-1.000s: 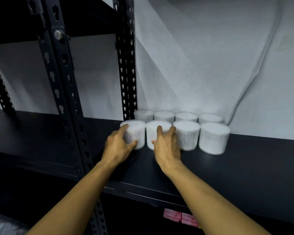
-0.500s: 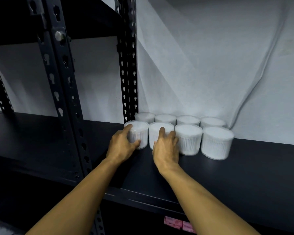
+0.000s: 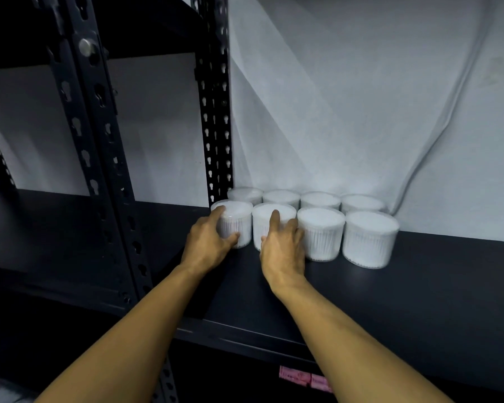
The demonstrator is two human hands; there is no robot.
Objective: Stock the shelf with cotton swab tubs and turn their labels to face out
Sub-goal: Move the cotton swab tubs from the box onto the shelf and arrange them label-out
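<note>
— Both hands are up on the shelf. What is the left hand (image 3: 207,242) doing?

— It grips the front-left tub (image 3: 234,222), with the fingers curled round the tub's left side and the thumb pressed low on its front.

— And the right hand (image 3: 282,247)?

— It wraps the second front tub (image 3: 269,219), the index finger lying up the front wall and the thumb at its lower left. The other fingers reach into the gap toward the third front tub (image 3: 320,234).

— How are the tubs laid out?

— Eight white cotton swab tubs stand upright on the black shelf (image 3: 419,286) in two rows of four, packed close together. The fourth front tub (image 3: 370,238) is at the right end. The back row (image 3: 320,199) sits against the white cloth backing (image 3: 346,112), its left end beside the slotted black upright (image 3: 216,112).

— Can you read any labels?

— No, the walls look plain white from here, so I cannot tell which way the labels face.

— Anything else?

— A second slotted post (image 3: 99,141) stands nearer on the left, and a pink tag (image 3: 303,376) is stuck below the shelf's front edge.
</note>
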